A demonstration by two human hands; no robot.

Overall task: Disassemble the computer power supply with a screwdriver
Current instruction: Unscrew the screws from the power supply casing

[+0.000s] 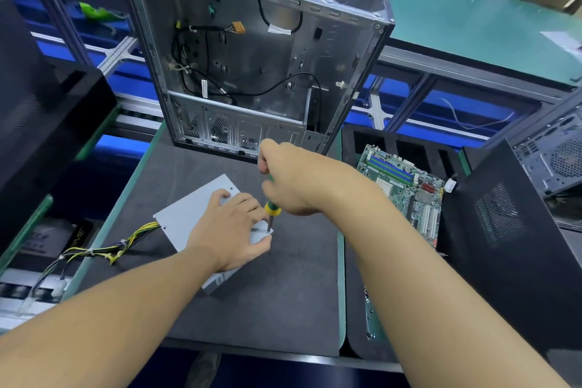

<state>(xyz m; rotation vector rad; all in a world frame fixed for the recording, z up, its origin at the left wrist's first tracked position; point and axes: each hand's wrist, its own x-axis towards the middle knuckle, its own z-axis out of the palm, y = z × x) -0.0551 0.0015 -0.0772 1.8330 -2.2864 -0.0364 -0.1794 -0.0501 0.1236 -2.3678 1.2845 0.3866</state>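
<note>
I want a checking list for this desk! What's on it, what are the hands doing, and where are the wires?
Surface: dark mat on a green-edged bench.
Job's things: grey power supply lies flat on the mat; screwdriver tip stands on its near right corner.
Clutter: open computer case stands behind; motherboard lies to the right.
Grips: left hand presses the power supply's top; right hand holds the screwdriver handle.
Cables: yellow-black bundle runs from the power supply off the left edge.
Surroundings: black panel at right; metal rack behind.
</note>
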